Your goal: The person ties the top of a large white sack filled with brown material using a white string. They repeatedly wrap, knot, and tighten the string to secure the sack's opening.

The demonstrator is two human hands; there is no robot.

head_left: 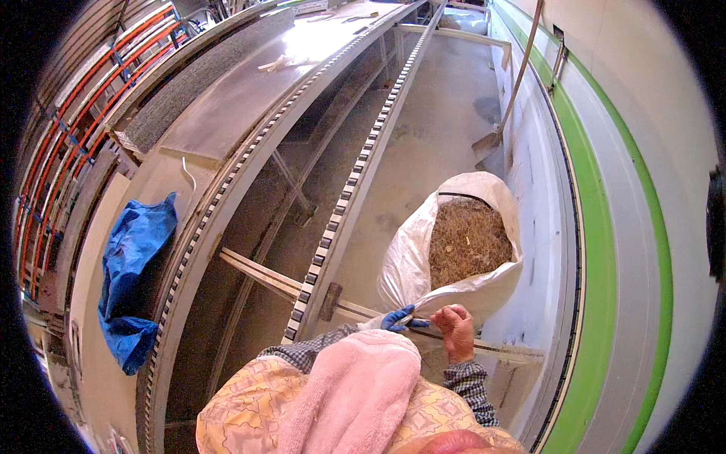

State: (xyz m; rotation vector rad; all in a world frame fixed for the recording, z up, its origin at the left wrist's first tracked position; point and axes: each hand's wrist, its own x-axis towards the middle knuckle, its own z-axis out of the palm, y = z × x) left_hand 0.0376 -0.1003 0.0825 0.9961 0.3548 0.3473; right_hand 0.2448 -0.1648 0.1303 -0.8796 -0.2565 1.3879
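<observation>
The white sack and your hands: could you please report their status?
Left hand, blue-gloved, at near edge of white sack, grip unclear. Right hand, bare, curled close by. Sack open, brown shredded material showing. Shovel beyond, clear of both hands.

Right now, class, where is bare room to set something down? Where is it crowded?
Bare floor stretches beyond the white sack, between the right chequered rail and the shovel. The brown sheet has room between the grey slab and left chequered rail, short of the pale scraps. Crowded: sack's near edge, with left hand and right hand close together.
</observation>
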